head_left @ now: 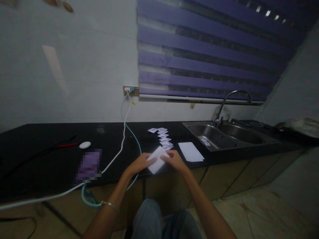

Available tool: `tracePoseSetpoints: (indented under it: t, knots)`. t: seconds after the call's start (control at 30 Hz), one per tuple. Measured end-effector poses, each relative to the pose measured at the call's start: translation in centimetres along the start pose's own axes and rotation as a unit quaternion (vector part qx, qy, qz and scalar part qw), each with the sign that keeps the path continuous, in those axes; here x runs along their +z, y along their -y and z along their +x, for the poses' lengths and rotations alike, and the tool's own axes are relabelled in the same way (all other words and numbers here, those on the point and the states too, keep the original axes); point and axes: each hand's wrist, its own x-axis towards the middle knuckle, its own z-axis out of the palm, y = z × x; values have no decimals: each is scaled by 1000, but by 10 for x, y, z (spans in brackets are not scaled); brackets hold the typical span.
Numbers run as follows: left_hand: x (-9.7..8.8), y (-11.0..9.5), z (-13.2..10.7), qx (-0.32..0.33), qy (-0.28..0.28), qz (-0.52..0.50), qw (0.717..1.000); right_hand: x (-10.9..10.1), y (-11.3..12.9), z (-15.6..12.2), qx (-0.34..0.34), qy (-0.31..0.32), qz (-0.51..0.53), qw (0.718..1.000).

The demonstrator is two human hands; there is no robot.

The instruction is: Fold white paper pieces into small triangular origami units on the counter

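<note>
A white sheet of paper (157, 163) is held between my two hands at the counter's front edge, turned cornerwise. My left hand (143, 162) grips its left side, thumb on top. On the right side, my right hand (174, 159) pinches it with the thumb on top and fingers behind. Just beyond the sheet lies a row of several small folded paper pieces (163, 135), overlapping one another. To the right of my right hand rests a stack of white paper (190, 151), lying flat.
A steel double sink (199, 131) with a tall faucet (224, 99) is at the right; some white scraps (205, 142) lie in it. A white cable (122, 146) and a teal cable (136, 137) run from the wall socket (136, 91) across the black counter (57, 132). A white round object (85, 145) sits left.
</note>
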Motion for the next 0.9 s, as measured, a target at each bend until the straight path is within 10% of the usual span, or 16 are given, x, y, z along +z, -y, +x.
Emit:
tracePoseSetpoints:
  t: [0.9]
  knots:
    - [3,2,1,14,-93,58,994,-2,1,-1,25,-48,-8,999]
